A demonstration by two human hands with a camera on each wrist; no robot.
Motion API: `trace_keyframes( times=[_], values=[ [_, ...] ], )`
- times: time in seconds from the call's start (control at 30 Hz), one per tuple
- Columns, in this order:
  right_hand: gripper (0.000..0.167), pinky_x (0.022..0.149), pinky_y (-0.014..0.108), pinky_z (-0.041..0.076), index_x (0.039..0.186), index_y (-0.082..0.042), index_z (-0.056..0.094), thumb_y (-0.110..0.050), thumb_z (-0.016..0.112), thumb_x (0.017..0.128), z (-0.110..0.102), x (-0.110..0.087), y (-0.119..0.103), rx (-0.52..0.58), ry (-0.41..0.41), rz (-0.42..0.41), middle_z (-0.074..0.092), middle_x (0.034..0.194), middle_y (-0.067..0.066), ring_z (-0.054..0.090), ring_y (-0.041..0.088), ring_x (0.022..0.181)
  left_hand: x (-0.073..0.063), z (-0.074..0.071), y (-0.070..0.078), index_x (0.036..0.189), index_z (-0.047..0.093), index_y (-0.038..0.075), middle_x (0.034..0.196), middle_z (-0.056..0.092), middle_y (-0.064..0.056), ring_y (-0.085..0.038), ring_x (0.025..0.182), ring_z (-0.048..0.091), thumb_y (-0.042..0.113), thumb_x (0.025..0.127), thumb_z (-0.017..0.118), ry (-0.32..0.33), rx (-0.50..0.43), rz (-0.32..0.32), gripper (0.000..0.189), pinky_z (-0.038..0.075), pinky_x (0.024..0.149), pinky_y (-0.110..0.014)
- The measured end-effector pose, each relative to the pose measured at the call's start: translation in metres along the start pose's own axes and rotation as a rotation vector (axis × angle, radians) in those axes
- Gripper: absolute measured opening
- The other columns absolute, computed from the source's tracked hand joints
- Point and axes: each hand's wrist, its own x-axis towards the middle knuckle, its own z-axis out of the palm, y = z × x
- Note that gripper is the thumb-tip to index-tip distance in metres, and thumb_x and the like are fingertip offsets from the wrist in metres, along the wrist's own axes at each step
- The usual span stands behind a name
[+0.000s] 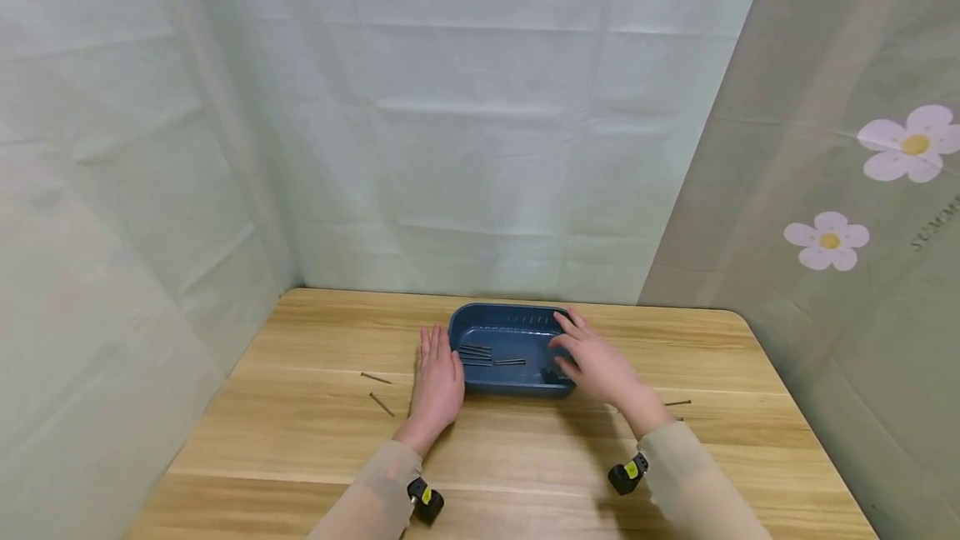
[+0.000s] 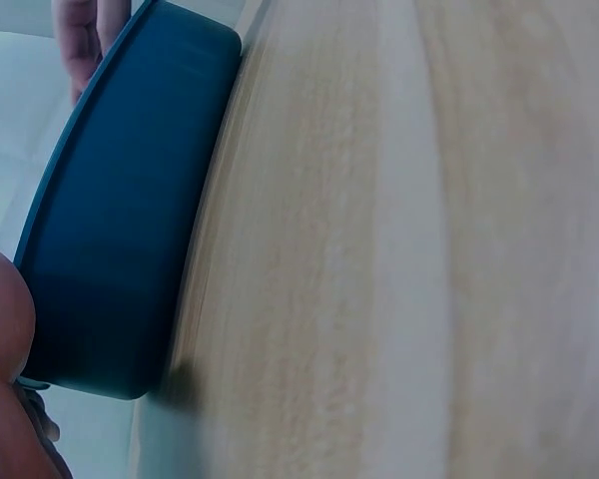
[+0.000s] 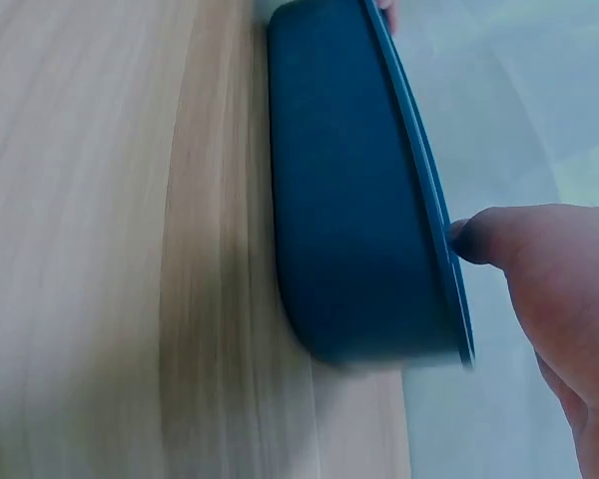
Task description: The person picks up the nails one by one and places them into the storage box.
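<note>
The blue tray [image 1: 517, 390] sits between, left hand [image 1: 438, 377] straight-fingered against one end, right hand [image 1: 597, 363] loosely spread over the other!

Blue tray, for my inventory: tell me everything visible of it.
The blue tray is rectangular with rounded corners, a thin rim and glossy, plastic-looking interior. It sits upright on the wooden table, several nails lying inside. The left hand lies against its left end; the right hand is at its right end, contact unclear.
</note>
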Motion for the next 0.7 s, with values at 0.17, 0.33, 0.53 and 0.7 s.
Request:
trace_keyframes(
  times=[0.17,0.33,0.53,0.7],
  values=[
    [0.017,0.114,0.058,0.045,0.118,-0.008,0.075,-0.013,0.076,0.101,-0.002,-0.007,0.006,0.033,0.001,0.035,0.041,0.166,0.024,0.026,0.043,0.159,0.000,-0.002,-0.003,0.157,0.033,-0.019,0.166,0.031,-0.035,-0.052,0.159,0.017,0.011,0.113,0.044,0.002,0.003,-0.002,0.055,0.020,0.126,-0.064],
    [0.018,0.115,0.061,0.042,0.119,-0.005,0.074,-0.010,0.074,0.102,-0.005,-0.016,0.014,0.116,0.007,0.075,0.039,0.166,0.026,0.024,0.046,0.159,0.000,-0.006,-0.004,0.157,0.033,-0.020,0.166,0.031,-0.036,-0.052,0.158,0.017,0.010,0.112,0.044,0.004,0.003,-0.002,0.054,0.020,0.126,-0.065],
    [0.018,0.118,0.067,0.035,0.121,-0.003,0.072,-0.008,0.070,0.103,-0.009,-0.037,0.032,0.172,0.013,0.128,0.035,0.167,0.028,0.020,0.051,0.158,-0.001,-0.006,-0.007,0.157,0.033,-0.020,0.166,0.030,-0.036,-0.053,0.159,0.016,0.011,0.113,0.044,0.004,0.008,0.001,0.055,0.019,0.126,-0.064],
    [0.016,0.116,0.072,0.033,0.118,-0.002,0.073,-0.005,0.069,0.103,-0.018,-0.061,0.050,0.168,0.041,0.168,0.037,0.165,0.031,0.021,0.056,0.156,-0.002,-0.004,-0.008,0.156,0.034,-0.020,0.166,0.031,-0.036,-0.053,0.159,0.016,0.011,0.113,0.045,0.016,0.006,-0.007,0.054,0.019,0.126,-0.064]
  ],
)
